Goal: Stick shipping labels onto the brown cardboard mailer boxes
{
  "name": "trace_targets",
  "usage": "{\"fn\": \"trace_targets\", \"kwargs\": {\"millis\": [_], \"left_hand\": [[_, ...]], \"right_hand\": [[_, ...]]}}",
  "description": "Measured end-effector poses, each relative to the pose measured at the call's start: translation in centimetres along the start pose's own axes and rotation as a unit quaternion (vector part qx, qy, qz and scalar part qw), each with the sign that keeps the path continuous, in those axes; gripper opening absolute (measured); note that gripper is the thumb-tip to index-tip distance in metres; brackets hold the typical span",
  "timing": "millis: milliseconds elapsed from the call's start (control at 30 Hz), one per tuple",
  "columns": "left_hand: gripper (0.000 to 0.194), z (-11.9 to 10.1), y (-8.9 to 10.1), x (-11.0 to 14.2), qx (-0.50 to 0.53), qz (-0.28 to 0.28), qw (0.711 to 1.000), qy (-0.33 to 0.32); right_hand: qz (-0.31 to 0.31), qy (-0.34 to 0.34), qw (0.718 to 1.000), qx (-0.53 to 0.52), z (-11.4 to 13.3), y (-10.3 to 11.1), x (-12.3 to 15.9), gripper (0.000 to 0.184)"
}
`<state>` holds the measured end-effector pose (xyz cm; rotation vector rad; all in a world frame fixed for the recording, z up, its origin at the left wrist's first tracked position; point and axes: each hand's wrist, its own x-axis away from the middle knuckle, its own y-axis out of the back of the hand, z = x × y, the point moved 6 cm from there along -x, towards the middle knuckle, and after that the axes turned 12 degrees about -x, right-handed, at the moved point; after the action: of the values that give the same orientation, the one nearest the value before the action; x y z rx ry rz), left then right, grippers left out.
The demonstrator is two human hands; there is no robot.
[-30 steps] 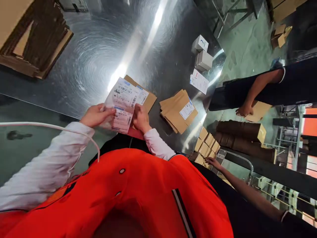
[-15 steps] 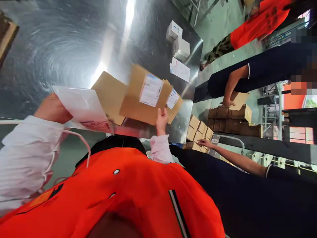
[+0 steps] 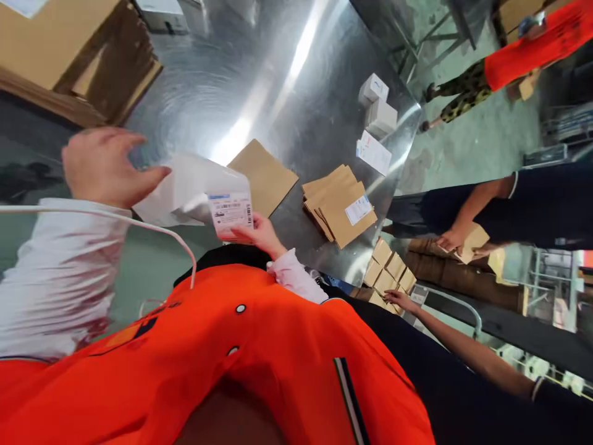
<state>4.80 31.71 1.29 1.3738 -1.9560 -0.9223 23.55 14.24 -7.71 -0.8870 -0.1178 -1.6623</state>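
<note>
My left hand [image 3: 104,167] is raised at the left with thumb and fingers spread, its thumb close to the translucent backing paper of a label strip. My right hand [image 3: 262,235] pinches the lower right edge of that strip at a white printed shipping label [image 3: 230,211]. Just beyond the strip, a plain brown cardboard mailer [image 3: 265,176] lies flat on the metal table [image 3: 194,80]. To its right is a small stack of brown mailers [image 3: 336,201], the top one bearing a white label.
At the upper left stands a tall cardboard stack [image 3: 92,68]. Small white boxes [image 3: 382,117] and printed slips [image 3: 373,153] lie near the table's right edge. A co-worker's arm [image 3: 456,334] reaches toward small cartons [image 3: 389,269] close on my right. Other people stand beyond.
My right hand has let go of the labelled mailer, now on the stack, and moved left onto the label strip. My left hand has opened off the strip. The view has shifted left.
</note>
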Motion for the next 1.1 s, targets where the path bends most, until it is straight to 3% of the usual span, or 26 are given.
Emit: {"fn": "trace_targets", "kwargs": {"millis": [67,133,167,233,333,433,500,567,633,667,767,933,1033,1100], "left_hand": [[0.090,-0.6,0.2,1.2,0.006,0.011,0.998,-0.069],[0.083,-1.6,-1.9,2.8,0.088,0.099,0.986,-0.105],[0.077,-1.9,-3.4,3.4,0.154,0.145,0.974,-0.078],[0.071,-2.0,-6.4,4.5,0.301,0.197,0.932,0.041],[0.077,-2.1,-9.6,5.3,0.465,0.198,0.848,0.159],[0.079,-1.9,-10.8,5.3,0.503,0.203,0.816,0.200],[0.078,-1.8,-10.8,5.1,0.495,0.214,0.814,0.214],[0.077,-2.1,-10.4,4.9,0.480,0.228,0.822,0.204],[0.078,-2.7,-10.1,4.8,0.458,0.244,0.835,0.183],[0.079,-3.0,-10.1,4.7,0.450,0.249,0.840,0.174],[0.071,-3.4,-10.8,5.0,0.415,0.252,0.857,0.171],[0.048,-2.6,-13.5,5.4,0.289,0.228,0.908,0.200],[0.046,-2.2,-14.6,4.8,0.287,0.196,0.913,0.213],[0.052,-2.3,-15.7,4.3,0.325,0.235,0.892,0.209]], "right_hand": [[-0.024,0.010,1.000,-0.012,0.5,0.2,0.7,0.022],[-0.032,0.012,0.999,-0.024,1.2,0.0,1.2,0.023],[-0.038,0.022,0.999,-0.026,1.5,-0.2,1.2,0.023],[-0.053,0.066,0.996,-0.005,2.1,-0.6,1.2,0.023],[-0.079,0.149,0.983,0.073,2.5,-0.6,1.0,0.025],[-0.096,0.184,0.963,0.173,2.7,0.0,1.1,0.020],[-0.130,0.198,0.936,0.261,3.5,0.6,1.6,0.027],[-0.184,0.227,0.903,0.314,4.9,1.3,2.3,0.047],[-0.183,0.251,0.895,0.320,6.4,1.3,2.7,0.062],[-0.151,0.251,0.900,0.321,6.9,1.0,2.7,0.056],[-0.069,0.208,0.909,0.354,7.6,0.4,2.3,0.015],[-0.131,0.167,0.899,0.382,7.9,1.9,1.7,0.016],[-0.154,0.140,0.906,0.368,7.5,2.8,0.5,0.021],[-0.170,0.133,0.910,0.354,7.6,3.6,-0.8,0.023]]}}
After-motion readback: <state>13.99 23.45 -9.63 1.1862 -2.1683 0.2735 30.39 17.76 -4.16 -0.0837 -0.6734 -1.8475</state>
